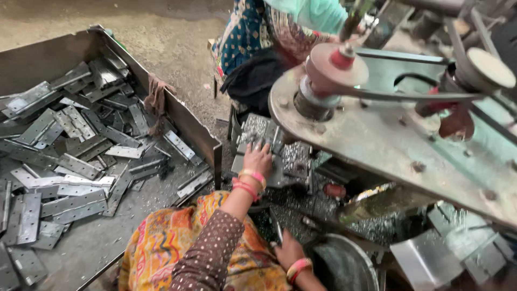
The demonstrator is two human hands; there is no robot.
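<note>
Gritty workshop floor surrounds a steel machine bed point(280, 167), where the left hand point(258, 160) lies flat, fingers spread, on metal pieces. Right hand point(288, 250) pinches a thin strip point(277, 231). Beside, a tray point(199, 134) holds grey hinges point(70, 167).

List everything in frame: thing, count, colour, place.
flat grey metal hinge plates: many, too heaped to count, grey steel, piled in the tray at left
rusty open sheet-metal tray: one, brown-grey, left half of frame
brown rag: one, draped over the tray's right wall
grey steel machine plate with red-capped pulley and belt: one, grey-green with a dark belt, right and top right
metal fixture block strewn with silver swarf: one, centre, under the machine plate
round dark metal bucket: one, bottom centre-right
another person in blue patterned cloth: one, top centre, only partly in view
left hand: pink bangles at the wrist, resting flat on the fixture block
right hand: pink bangle, beside the bucket rim, holding a thin dark piece that is unclear
</note>
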